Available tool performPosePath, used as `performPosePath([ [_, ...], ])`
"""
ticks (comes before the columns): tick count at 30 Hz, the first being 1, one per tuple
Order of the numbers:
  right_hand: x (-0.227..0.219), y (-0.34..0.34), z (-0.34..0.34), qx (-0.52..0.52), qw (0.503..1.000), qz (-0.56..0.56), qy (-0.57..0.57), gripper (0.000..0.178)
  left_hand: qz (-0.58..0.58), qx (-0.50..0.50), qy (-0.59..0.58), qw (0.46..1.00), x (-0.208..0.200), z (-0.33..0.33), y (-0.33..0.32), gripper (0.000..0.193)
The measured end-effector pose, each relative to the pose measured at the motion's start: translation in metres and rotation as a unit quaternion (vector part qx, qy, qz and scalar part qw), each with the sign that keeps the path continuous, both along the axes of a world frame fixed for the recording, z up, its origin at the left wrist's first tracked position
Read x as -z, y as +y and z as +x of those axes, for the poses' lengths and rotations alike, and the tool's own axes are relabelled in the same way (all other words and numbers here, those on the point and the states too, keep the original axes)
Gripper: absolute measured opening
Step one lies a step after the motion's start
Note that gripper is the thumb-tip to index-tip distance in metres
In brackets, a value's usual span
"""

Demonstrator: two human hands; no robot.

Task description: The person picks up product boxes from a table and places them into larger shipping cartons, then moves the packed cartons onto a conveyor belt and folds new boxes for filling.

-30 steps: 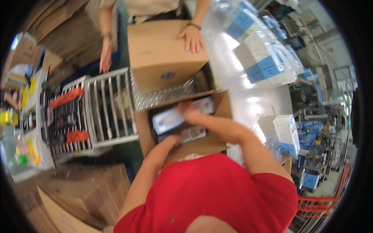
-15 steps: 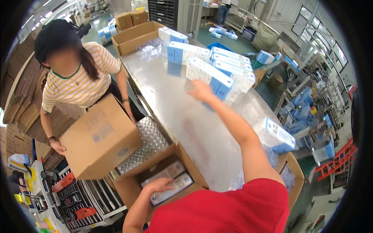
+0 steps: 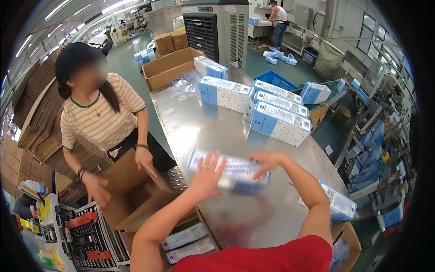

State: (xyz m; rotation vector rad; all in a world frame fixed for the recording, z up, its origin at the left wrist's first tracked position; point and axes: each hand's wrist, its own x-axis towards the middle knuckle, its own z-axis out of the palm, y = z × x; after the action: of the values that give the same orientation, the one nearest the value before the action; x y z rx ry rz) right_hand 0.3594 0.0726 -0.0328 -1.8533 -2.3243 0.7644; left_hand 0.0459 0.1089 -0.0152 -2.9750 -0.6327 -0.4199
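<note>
A blue-and-white carton (image 3: 238, 171), blurred by motion, is between my two hands above the metal table (image 3: 181, 113). My left hand (image 3: 207, 177) lies over its left part with fingers spread against it. At the right end, my right hand (image 3: 268, 163) grips it with thumb and bent fingers. Below my left forearm, an open cardboard box (image 3: 213, 235) holds two similar cartons (image 3: 190, 249), lying side by side. Several more cartons (image 3: 281, 124) stand on the far right part of the table.
Across the table's left edge, a co-worker (image 3: 102, 118) handles another open cardboard box (image 3: 136, 195). A larger box (image 3: 170, 68) with clear plastic stands at the far end. One carton (image 3: 336, 201) is by my right elbow, above a box of plastic wrap (image 3: 342, 249). A blue crate (image 3: 276, 80) sits beyond.
My right hand has drawn back from the far cartons with one now between both hands. My left hand has left the cardboard box. The co-worker's box has turned, showing its open top.
</note>
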Motion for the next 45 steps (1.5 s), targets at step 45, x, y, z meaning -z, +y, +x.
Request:
performPosePath([
  [45,-0.158,-0.138,-0.317,0.038,0.949,0.261,0.175,0.081,-0.528,-0.1,0.048,0.842,0.206,-0.274,-0.129,0.066],
])
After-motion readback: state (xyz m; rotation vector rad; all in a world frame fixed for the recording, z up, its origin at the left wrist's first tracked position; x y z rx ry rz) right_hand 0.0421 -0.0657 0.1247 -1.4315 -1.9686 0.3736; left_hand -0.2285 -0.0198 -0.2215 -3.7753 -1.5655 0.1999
